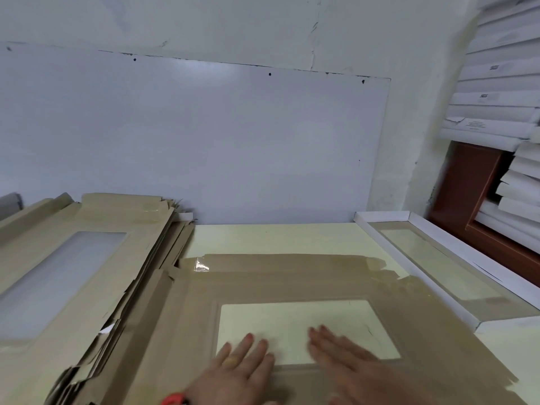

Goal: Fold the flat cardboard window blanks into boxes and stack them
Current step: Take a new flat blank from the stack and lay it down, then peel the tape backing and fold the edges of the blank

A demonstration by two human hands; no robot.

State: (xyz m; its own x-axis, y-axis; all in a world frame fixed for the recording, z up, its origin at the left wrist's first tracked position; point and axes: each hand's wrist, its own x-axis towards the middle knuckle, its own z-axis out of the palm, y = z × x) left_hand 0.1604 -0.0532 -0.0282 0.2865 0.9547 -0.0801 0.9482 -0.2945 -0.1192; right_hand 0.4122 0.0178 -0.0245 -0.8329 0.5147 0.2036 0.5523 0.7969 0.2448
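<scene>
A pale yellow table (277, 238) stretches away beyond the fingertips of the left hand (239, 366) and the right hand (350, 363), its bare part reaching to the wall. Straight ahead of both hands, a large white panel (204, 141) is fixed flat against the wall (233, 24) just above the table's far edge, with a few small dark dots along its top edge. Above the panel the wall is pale and cracked. Far out to the right of the right hand stands a reddish-brown wooden frame (467, 194), partly hidden. Far to the left of the left hand, at the picture's edge, sits a grey object (10, 203) too cut off to tell.
</scene>
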